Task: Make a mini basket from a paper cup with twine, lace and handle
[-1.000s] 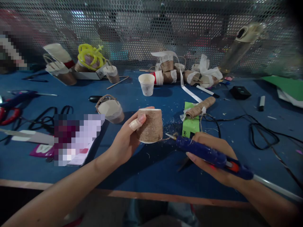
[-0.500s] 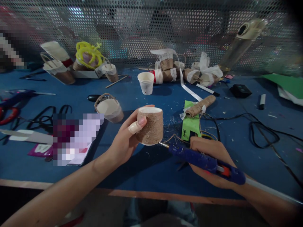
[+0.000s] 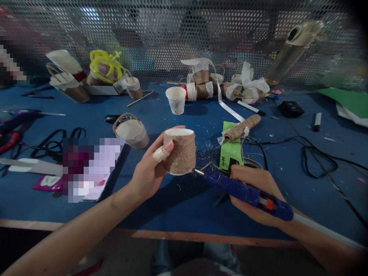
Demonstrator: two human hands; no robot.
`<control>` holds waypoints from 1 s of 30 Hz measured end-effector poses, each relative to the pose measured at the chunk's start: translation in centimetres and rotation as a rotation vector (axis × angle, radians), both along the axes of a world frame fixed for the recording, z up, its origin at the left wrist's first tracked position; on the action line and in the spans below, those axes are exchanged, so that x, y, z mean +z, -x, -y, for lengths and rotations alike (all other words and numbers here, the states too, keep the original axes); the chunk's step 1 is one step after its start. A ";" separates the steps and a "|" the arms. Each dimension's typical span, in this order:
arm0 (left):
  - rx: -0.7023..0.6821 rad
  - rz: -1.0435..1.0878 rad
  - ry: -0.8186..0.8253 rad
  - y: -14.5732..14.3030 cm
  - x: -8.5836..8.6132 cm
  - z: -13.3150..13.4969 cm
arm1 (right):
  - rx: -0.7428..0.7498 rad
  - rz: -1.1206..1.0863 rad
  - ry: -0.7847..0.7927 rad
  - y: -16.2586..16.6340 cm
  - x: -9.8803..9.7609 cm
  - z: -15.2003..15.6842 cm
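Observation:
My left hand (image 3: pixel 152 165), a pale tape wrap round its thumb, grips a paper cup (image 3: pixel 181 153) covered in brown twine. The cup's white inside faces up. A blue glue gun (image 3: pixel 232 187) lies in my right hand (image 3: pixel 258 191), its metal tip at the lower right edge of the cup. A clear glue stick (image 3: pixel 324 230) sticks out of the gun's back end. From near the tip a loose strand of twine runs right, towards a twine roll (image 3: pixel 243 128) resting on a green card (image 3: pixel 230 151).
Left of the cup sits a small twine-handled basket (image 3: pixel 132 132). A plain white paper cup (image 3: pixel 176 100) stands further back, near several decorated cups (image 3: pixel 205 90) and white ribbon (image 3: pixel 230 109). Black cable (image 3: pixel 319 153) winds across the right. Scissors (image 3: pixel 10 140) lie far left.
The cup and the glue gun have shifted very slightly left and up in the view, along with the whole scene. Both hands keep their hold, with the tip still at the cup's lower edge.

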State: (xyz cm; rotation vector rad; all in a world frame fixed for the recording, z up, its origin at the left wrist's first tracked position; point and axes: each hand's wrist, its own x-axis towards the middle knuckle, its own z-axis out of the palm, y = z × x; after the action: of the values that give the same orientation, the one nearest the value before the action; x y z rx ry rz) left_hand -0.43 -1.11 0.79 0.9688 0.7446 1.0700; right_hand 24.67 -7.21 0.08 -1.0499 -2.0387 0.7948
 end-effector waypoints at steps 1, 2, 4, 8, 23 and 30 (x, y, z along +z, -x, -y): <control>0.005 -0.009 0.005 0.0 0.0 0.0 | 0.006 -0.007 -0.003 0.0 0.0 0.0; 0.011 -0.016 0.011 -0.1 0.0 0.0 | 0.015 -0.013 -0.005 0.1 0.1 0.0; 0.017 -0.016 0.018 -0.1 0.0 0.1 | 0.033 -0.017 -0.005 0.1 0.1 0.1; -0.014 0.028 0.019 -0.1 -0.1 0.0 | 0.047 -0.027 -0.011 0.1 0.2 0.1; 0.046 -0.031 0.040 -0.2 -0.2 -0.1 | 0.028 -0.024 -0.025 0.3 0.2 0.1; 0.097 0.042 -0.010 -0.4 0.0 -0.2 | -0.022 0.000 -0.015 0.1 0.3 0.0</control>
State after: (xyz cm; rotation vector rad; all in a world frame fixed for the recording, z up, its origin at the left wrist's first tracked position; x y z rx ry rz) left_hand -0.08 -0.89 0.79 0.9235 0.7582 1.1765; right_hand 24.55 -7.22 0.35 -1.0617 -2.0273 0.7670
